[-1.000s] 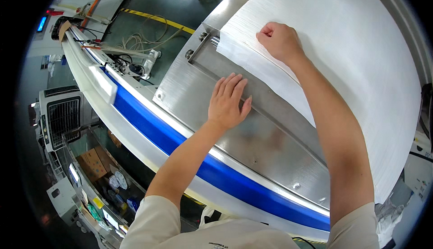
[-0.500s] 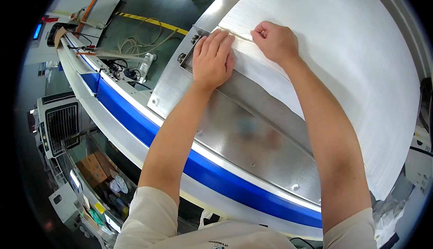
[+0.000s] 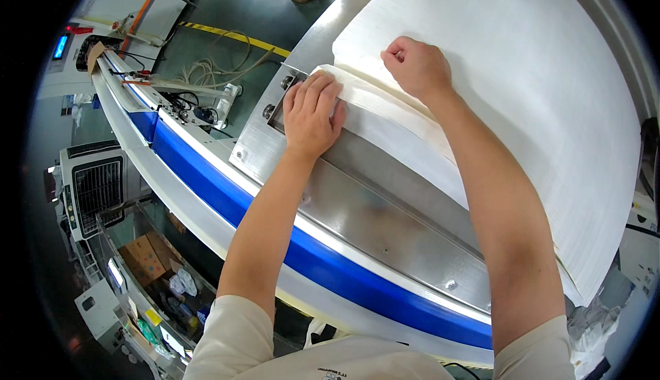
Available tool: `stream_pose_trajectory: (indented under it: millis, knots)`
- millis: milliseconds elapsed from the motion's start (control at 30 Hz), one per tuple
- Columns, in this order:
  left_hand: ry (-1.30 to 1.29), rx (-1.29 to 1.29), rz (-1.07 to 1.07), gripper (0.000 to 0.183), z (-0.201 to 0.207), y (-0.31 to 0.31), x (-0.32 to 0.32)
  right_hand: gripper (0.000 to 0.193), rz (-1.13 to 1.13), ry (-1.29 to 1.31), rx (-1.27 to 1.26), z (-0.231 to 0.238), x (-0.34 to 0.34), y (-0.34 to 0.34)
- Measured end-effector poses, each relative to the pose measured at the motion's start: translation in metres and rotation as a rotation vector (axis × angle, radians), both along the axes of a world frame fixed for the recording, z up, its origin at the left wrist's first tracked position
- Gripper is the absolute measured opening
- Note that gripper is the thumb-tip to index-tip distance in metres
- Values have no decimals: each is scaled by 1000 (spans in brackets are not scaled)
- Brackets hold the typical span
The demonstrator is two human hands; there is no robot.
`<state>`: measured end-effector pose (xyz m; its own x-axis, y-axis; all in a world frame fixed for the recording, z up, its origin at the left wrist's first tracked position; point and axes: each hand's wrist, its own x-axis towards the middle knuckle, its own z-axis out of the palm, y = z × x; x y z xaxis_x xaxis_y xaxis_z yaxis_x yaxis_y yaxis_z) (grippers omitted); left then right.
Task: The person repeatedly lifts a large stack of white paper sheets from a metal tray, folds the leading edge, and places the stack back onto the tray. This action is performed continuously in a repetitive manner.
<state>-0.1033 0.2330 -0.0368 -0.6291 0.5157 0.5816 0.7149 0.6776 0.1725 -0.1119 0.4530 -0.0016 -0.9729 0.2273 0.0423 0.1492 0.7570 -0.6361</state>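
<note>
A large pile of thin, white, fabric-like sheets point(image 3: 509, 57) covers the right side of the metal table. Along its near-left edge a loose white sheet point(image 3: 392, 115) reaches out over a flat metal bar point(image 3: 385, 163). My left hand point(image 3: 313, 115) curls its fingers over this sheet's corner, beside the end of the bar. The thumb lies close by, and its grip underneath is hidden. My right hand point(image 3: 419, 67) is closed in a pinch just above the pile's edge. What it holds, if anything, cannot be made out.
Two round screw knobs point(image 3: 276, 98) stand at the bar's end. A blue strip point(image 3: 330, 273) runs along the table's near side. Coiled hoses point(image 3: 203, 70) lie on the floor beyond the left edge. A cart with a cardboard box point(image 3: 142, 257) stands at lower left.
My left hand has come slightly nearer and left, with the sheet's corner under its fingers. More of the loose sheet now shows over the bar. My right hand has barely shifted.
</note>
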Motion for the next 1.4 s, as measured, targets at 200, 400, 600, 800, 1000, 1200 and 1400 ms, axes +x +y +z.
stream_pose_trajectory:
  millis: [200,400,600,800,1000,1200,1400]
  knots:
    - [-20,34,-5,32,-5,-5,-3,22,210,-121,-55,18,19,-15]
    - [-20,55,-18,31,-3,3,-8,19,259,-144,-57,17,16,-5]
    - [-24,56,-18,31,-5,5,-13,20,202,-221,-133,22,9,-1]
    - [-26,54,5,34,-5,9,-12,21,98,-214,-189,20,7,2]
    - [-20,-12,36,37,-1,10,-10,20,71,-165,-192,18,11,-1]
    - [-9,-16,51,37,-2,5,-4,20,31,-101,-171,11,13,-1]
    - [3,-27,62,38,-2,2,0,20,27,-87,-138,8,15,-1]
